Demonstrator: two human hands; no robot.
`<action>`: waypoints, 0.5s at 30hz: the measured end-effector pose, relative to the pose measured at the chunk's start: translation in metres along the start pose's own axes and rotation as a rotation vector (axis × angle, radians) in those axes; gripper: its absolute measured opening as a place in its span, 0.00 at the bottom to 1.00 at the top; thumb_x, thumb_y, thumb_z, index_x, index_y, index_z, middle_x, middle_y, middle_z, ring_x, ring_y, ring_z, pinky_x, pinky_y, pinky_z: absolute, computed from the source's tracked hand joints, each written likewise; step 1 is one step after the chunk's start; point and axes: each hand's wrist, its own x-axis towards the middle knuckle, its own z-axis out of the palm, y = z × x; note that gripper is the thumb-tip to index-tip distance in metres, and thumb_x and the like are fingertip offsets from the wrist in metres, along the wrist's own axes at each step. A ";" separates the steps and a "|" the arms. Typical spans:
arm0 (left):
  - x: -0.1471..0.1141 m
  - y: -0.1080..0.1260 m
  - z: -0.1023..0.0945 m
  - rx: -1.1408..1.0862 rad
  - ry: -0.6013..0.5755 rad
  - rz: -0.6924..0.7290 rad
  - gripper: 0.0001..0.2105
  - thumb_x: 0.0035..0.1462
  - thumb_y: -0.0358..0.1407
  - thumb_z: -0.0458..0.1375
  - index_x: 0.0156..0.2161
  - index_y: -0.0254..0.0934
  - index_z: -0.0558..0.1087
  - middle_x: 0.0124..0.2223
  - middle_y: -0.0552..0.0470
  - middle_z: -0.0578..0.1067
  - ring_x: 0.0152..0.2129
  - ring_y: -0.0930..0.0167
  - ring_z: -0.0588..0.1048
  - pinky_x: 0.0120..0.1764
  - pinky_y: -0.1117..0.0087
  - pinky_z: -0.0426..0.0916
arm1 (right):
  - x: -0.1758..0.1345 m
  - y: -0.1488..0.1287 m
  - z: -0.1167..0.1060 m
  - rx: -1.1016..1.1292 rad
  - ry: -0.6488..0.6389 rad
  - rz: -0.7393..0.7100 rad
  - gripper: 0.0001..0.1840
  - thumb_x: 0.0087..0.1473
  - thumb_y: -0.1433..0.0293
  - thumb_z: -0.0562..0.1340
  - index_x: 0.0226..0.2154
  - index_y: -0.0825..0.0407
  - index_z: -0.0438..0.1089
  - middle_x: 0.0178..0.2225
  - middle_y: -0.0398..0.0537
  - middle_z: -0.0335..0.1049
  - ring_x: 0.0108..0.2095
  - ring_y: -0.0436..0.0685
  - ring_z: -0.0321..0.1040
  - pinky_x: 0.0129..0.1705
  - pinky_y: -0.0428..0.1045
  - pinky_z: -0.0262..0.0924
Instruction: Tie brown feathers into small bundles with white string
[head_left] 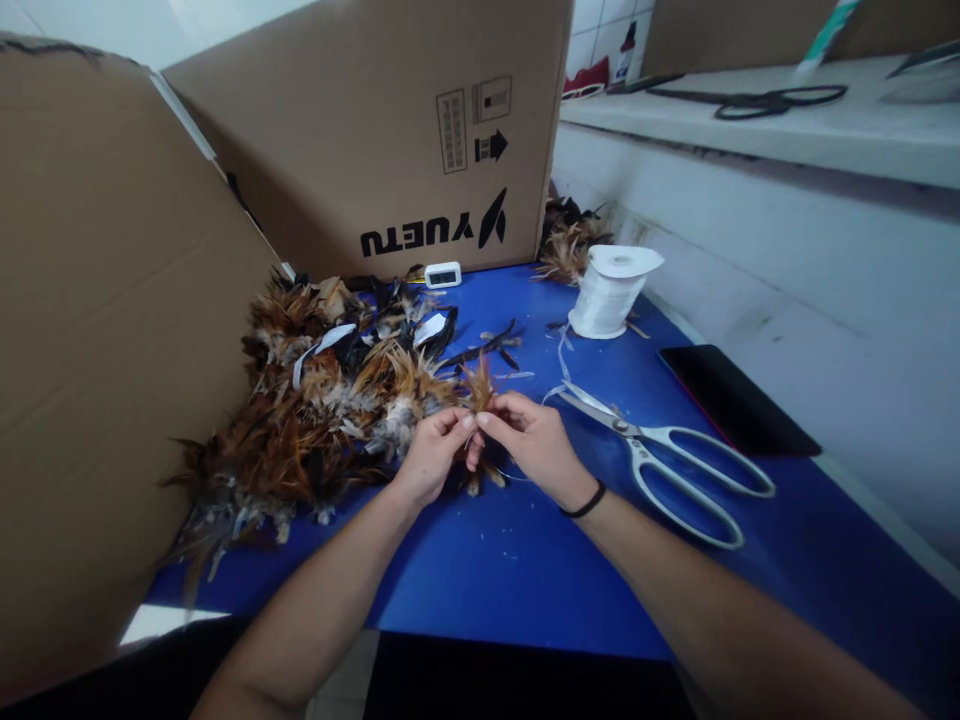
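Between my two hands a small tuft of brown feathers (478,383) stands with its tips up. My left hand (437,452) pinches it low down from the left, thumb against fingers. From the right, my right hand (534,440) closes on the same spot, its thumb meeting the left one. The quill ends are mostly covered by my fingers. A large heap of brown, black and grey feathers (300,430) lies just left of my hands. Metal scissors (637,435) rest to the right of my right hand, next to a spool of white ribbon (609,295).
Cardboard boxes (322,130) wall off the back and left of the blue table (517,580). A small white digital clock (442,275) stands behind the feathers. At the right lies a black phone or tablet (739,400). Dark scissors (772,102) sit on the ledge above.
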 end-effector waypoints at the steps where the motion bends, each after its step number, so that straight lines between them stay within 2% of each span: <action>1: 0.000 0.000 0.000 0.001 -0.001 -0.001 0.12 0.53 0.40 0.59 0.28 0.32 0.67 0.24 0.55 0.70 0.14 0.80 0.65 0.19 0.77 0.62 | 0.000 0.000 0.000 -0.009 0.006 -0.009 0.07 0.47 0.65 0.62 0.26 0.52 0.68 0.24 0.43 0.67 0.26 0.50 0.64 0.30 0.47 0.60; 8: 0.000 0.001 -0.002 0.007 -0.011 0.002 0.11 0.51 0.39 0.61 0.30 0.31 0.70 0.26 0.54 0.72 0.16 0.80 0.68 0.21 0.77 0.65 | 0.001 -0.004 -0.001 -0.010 0.033 -0.008 0.08 0.46 0.66 0.62 0.22 0.53 0.67 0.22 0.42 0.66 0.24 0.50 0.63 0.28 0.47 0.59; 15: -0.001 -0.002 0.001 0.124 0.089 0.075 0.11 0.50 0.39 0.61 0.30 0.31 0.70 0.19 0.55 0.71 0.14 0.77 0.68 0.20 0.75 0.66 | -0.001 0.001 0.002 -0.094 0.130 -0.050 0.07 0.44 0.69 0.62 0.20 0.53 0.65 0.21 0.42 0.66 0.23 0.49 0.62 0.26 0.46 0.58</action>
